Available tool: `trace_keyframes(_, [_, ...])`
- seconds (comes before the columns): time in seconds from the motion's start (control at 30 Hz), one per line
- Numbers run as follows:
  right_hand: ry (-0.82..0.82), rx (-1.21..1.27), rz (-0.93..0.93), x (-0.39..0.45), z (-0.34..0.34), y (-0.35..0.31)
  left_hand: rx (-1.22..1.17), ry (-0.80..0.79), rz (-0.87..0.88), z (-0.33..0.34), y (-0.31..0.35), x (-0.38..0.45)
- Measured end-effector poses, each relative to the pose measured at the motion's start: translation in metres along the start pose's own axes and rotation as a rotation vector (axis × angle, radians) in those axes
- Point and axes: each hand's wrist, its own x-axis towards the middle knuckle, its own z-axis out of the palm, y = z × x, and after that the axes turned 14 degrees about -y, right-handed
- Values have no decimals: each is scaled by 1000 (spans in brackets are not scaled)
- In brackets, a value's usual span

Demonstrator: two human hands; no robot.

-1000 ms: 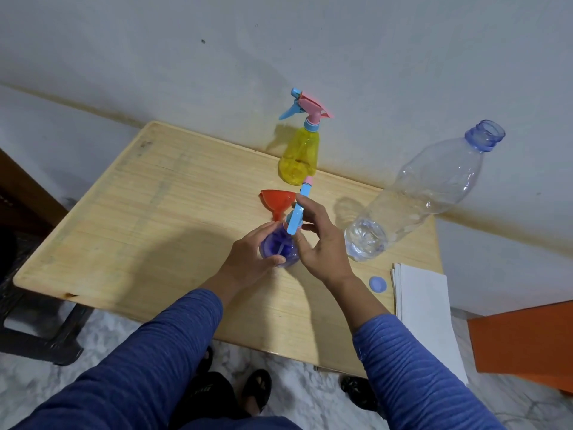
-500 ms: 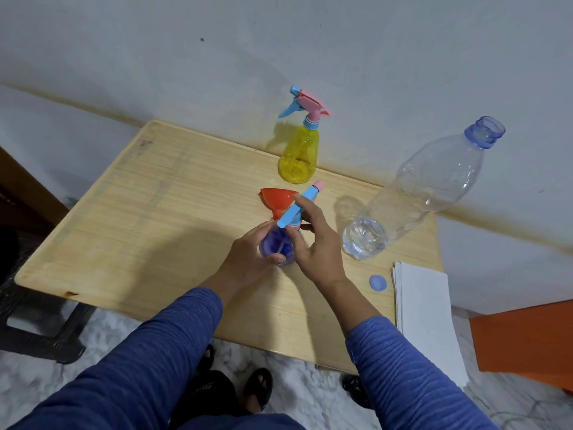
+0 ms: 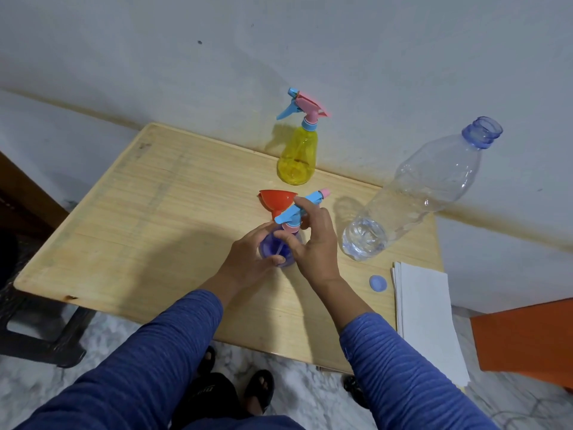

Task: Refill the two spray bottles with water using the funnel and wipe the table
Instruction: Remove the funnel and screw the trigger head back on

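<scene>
Near the middle of the wooden bench (image 3: 130,212) stands a small purple spray bottle (image 3: 276,251), gripped from the left by the left hand (image 3: 248,262), whose fingers and thumb curl round its body. The right hand (image 3: 313,243) comes in from the right and sits over the bottle's top, its thumb and fingers pinching the blue spray head (image 3: 297,209) at the pink collar; the head lies tilted, its pink nozzle tip pointing up and to the right. Just behind the purple bottle, touching or nearly touching it, is a red funnel (image 3: 277,200), partly hidden by the spray head.

Farther back, near the wall, a yellow spray bottle (image 3: 297,156) stands upright with its pink and blue head on. To the right of the hands stands a big clear water bottle (image 3: 418,193), uncapped, with a little water in its bottom. Its blue cap (image 3: 378,283) lies on the bench beside a stack of white paper napkins (image 3: 428,318) at the bench's right edge.
</scene>
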Motion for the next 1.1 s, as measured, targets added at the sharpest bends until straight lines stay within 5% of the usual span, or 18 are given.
trace_keyframes(1.1, [83, 57, 85, 3, 8, -13, 50, 23, 11, 0, 1, 2])
